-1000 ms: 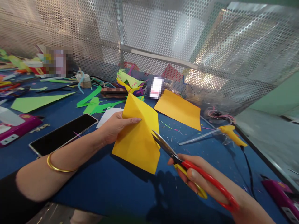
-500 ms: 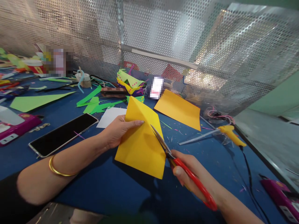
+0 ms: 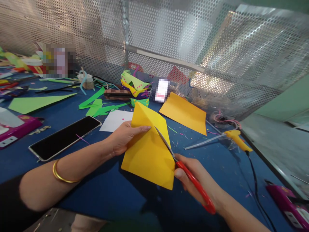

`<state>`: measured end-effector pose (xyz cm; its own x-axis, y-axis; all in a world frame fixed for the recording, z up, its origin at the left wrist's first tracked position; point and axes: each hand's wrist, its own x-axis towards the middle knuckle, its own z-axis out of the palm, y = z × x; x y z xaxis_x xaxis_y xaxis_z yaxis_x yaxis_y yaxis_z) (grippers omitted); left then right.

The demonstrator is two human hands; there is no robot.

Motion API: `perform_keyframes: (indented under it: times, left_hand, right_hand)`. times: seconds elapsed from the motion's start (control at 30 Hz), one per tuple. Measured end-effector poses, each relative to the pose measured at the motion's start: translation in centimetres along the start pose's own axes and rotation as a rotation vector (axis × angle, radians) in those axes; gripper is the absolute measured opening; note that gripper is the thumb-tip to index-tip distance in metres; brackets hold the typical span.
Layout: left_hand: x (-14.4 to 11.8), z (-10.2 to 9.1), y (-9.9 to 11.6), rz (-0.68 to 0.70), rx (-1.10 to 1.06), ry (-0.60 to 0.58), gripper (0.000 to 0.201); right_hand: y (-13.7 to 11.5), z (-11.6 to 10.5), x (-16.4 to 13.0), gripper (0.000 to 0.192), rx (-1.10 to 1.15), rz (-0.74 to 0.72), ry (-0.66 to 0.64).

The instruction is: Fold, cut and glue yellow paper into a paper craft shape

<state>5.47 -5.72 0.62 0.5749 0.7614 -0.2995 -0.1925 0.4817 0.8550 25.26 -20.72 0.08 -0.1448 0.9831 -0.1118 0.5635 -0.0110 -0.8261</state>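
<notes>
My left hand (image 3: 129, 135) pinches the left edge of a yellow sheet of paper (image 3: 147, 158), thumb lying on top. The sheet is held above the table, with a bend or slit running down from its upper edge toward the scissors. In my right hand (image 3: 193, 175) are scissors (image 3: 193, 183) with red handles, my fingers wrapped round them. Their blades lie on the sheet's right part, tips near my left thumb; the lower blade is hidden by the paper. Behind my left hand lies a white sheet (image 3: 114, 120).
On the blue table (image 3: 96, 190) lie a black-screened phone (image 3: 65, 138), green paper strips (image 3: 98, 106), an orange-yellow sheet (image 3: 185, 112), a stack of paper masks (image 3: 135, 83) and a yellow glue gun (image 3: 238, 140) with a cord. Purple power strips (image 3: 287, 203) flank both sides. A perforated metal screen (image 3: 169, 35) stands behind.
The yellow sheet and both hands have shifted slightly right and down. The scissor blades have come closer together, and the handles have drawn together in my right hand.
</notes>
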Motion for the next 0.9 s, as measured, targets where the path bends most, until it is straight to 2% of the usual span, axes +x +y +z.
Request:
perform_keyframes:
  times: [0.43,0.9]
  left_hand:
    - [0.0,0.0,-0.2,0.017,-0.002,0.014,0.032]
    - [0.0,0.0,-0.2,0.018,-0.014,0.010,0.031]
  right_hand:
    - [0.2,0.4,0.3,0.054,0.010,0.037,0.007]
    - [0.7,1.1,0.3,0.044,-0.062,-0.005,0.118]
